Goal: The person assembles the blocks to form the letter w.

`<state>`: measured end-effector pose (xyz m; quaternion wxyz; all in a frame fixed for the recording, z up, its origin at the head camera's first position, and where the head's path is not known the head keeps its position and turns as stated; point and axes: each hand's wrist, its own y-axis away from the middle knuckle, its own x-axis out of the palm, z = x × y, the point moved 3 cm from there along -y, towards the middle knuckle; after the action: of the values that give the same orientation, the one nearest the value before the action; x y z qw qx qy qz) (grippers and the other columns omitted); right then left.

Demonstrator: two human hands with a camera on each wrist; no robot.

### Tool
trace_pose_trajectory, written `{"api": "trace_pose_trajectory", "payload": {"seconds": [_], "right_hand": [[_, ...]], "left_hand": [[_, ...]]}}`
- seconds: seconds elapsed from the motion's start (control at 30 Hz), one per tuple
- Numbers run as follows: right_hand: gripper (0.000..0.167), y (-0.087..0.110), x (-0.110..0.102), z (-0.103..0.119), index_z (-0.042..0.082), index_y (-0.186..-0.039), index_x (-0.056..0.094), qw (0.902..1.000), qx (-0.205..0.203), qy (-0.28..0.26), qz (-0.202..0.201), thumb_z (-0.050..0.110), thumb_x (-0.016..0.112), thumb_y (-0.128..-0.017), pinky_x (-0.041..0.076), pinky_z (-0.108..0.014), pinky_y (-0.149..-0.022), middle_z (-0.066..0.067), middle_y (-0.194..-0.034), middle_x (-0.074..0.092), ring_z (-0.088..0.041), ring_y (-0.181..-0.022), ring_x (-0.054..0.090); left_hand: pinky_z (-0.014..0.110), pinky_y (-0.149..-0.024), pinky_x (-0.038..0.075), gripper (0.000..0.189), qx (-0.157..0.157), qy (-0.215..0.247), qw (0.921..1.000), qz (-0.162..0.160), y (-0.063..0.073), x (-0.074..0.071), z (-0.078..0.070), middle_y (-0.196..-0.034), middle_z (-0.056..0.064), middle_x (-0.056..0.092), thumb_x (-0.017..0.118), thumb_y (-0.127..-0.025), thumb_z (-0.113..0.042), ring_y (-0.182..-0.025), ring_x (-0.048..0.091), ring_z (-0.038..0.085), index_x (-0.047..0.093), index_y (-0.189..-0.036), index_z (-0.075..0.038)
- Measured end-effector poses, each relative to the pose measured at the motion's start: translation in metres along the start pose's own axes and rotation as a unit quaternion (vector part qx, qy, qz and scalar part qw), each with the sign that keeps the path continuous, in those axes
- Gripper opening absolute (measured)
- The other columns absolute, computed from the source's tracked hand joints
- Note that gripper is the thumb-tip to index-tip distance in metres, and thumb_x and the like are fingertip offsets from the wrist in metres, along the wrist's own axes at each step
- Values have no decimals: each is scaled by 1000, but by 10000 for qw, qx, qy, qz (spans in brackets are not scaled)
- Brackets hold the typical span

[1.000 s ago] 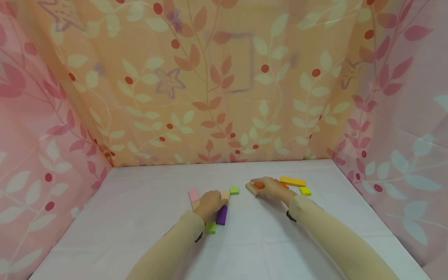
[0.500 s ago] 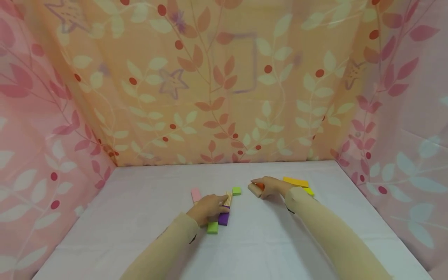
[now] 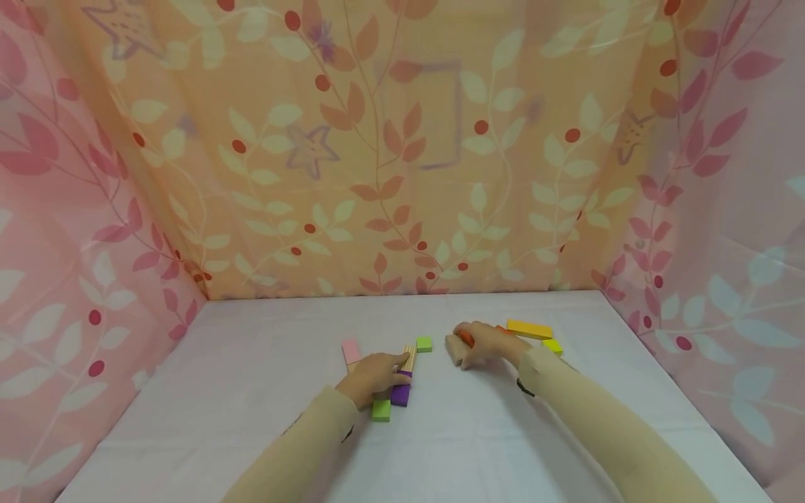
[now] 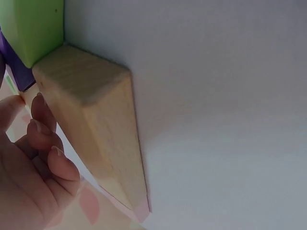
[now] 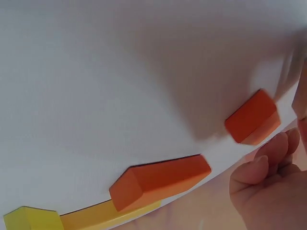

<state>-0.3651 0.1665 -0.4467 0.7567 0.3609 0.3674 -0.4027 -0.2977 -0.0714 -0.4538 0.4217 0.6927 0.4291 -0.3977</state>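
Note:
My left hand (image 3: 371,378) lies over a group of blocks, its index finger on a striped wooden block (image 3: 409,358) and its thumb across the end of the purple block (image 3: 400,395). The other fingers curl beside a plain wooden block (image 4: 96,120) in the left wrist view. A green block (image 3: 381,411) touches that group at the near side; a pink block (image 3: 351,351) extends it at the far left. With thumb and fingers my right hand (image 3: 484,344) pinches a light wooden block (image 3: 454,351). Near that hand lies a short orange block (image 5: 253,117), mostly covered in the head view.
A light green block (image 3: 424,344) sits between the hands, beyond the striped block. Behind the right hand are a longer orange block (image 5: 163,182), a yellow-orange bar (image 3: 530,329) and a yellow block (image 3: 553,346). Patterned cloth walls (image 3: 402,209) enclose the white table (image 3: 264,335).
The left hand has eased its hold on the striped block, its thumb now over the purple one. The right hand has turned its wooden block, the near end swinging toward me.

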Motion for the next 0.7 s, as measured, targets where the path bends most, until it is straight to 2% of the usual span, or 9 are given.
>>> {"api": "trace_pose_trajectory", "payload": {"seconds": [0.23,0.43,0.7], "right_hand": [[64,14,17,12,9,-123,58,9994,-275,35,-201,21,90,-68,42,-49,-97,-10,-116,59,-27,-105,53],[68,18,30,21,8,-132,57,9990,-352,231,-158,25,87,-73,43,-46,-95,-8,-116,59,-23,-100,52],[67,18,30,29,6,-135,57,9991,-298,86,-303,27,84,-77,46,-42,-89,-8,-119,63,-19,-91,52]], "left_hand": [[47,-106,36,62,84,9,10000,-44,1,0,0,-138,14,55,67,-90,-43,-130,47,34,49,-145,-21],[47,-106,36,61,60,-30,10000,-36,2,1,-1,-137,13,55,67,-90,-43,-129,48,33,50,-144,-20],[47,-106,36,60,196,-27,9998,-86,1,-1,-2,-136,14,56,67,-90,-40,-129,48,34,51,-143,-17]]}}
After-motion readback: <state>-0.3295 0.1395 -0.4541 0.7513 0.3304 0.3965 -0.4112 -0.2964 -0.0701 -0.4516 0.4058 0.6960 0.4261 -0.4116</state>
